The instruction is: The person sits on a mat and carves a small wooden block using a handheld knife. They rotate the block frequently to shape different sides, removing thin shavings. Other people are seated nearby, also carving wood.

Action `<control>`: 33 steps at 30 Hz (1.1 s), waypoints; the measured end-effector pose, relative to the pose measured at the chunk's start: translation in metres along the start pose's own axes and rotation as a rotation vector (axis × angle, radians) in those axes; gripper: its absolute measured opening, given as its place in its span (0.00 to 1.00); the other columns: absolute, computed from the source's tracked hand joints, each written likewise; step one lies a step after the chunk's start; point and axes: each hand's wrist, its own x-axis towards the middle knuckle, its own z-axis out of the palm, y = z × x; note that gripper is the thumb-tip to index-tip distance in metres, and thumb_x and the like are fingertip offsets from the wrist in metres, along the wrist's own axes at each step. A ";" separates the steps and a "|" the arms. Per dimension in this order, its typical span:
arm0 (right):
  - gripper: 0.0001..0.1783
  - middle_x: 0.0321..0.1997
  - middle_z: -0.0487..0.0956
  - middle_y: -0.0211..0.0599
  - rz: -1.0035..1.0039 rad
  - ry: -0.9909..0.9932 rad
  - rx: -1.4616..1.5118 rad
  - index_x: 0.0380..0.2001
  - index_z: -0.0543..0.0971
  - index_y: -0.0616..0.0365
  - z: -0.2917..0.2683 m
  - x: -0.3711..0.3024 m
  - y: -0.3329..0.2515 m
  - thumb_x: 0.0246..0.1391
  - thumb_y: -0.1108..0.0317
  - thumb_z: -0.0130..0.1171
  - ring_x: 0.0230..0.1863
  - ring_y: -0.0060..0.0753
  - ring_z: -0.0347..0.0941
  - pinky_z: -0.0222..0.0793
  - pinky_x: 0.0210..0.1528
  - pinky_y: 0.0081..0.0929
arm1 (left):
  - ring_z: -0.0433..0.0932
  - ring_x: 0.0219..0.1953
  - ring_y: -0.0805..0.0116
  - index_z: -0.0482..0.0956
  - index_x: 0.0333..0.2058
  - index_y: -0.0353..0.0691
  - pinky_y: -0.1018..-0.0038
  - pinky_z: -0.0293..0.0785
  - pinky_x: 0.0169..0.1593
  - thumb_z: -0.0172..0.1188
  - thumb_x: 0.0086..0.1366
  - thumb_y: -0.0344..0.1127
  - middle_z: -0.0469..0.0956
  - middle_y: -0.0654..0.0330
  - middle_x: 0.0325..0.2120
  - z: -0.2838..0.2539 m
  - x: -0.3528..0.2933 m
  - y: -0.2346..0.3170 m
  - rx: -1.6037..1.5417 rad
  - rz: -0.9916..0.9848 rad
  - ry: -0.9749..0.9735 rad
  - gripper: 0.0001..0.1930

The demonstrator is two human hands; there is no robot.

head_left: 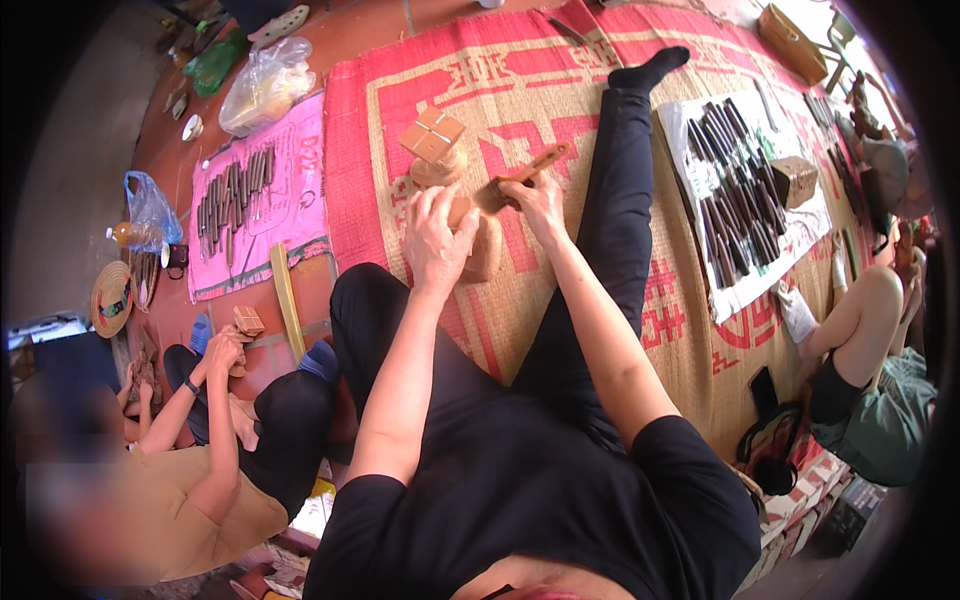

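Note:
Between my legs on the mat stands a light brown wooden piece (486,252), with a blocky top and a rounded lower part. My left hand (437,240) steadies it from the left, its fingers and thumb curved over the top. In my right hand (540,208) is a flat brush (545,160) with a wooden handle pointing up and away. The brush's dark bristles meet the wooden piece near its top. Just beyond my left hand sits another wooden carving (433,134), a square block scored with crossing lines on a rounded base.
A red and straw woven mat (470,330) lies beneath me. Dark-handled carving tools (735,180) cover a white cloth at right; more tools (235,200) lie on a pink sheet at left. A co-worker's hands (225,350) hold a small scored block at left. Another person (870,370) sits at right.

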 end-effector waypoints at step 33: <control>0.15 0.32 0.84 0.42 0.070 -0.036 -0.352 0.36 0.83 0.62 -0.003 -0.055 0.041 0.45 0.65 0.66 0.32 0.32 0.79 0.72 0.37 0.30 | 0.72 0.52 0.54 0.79 0.48 0.45 0.60 0.71 0.54 0.64 0.60 0.42 0.75 0.59 0.46 0.010 0.000 0.000 0.066 -0.009 0.060 0.19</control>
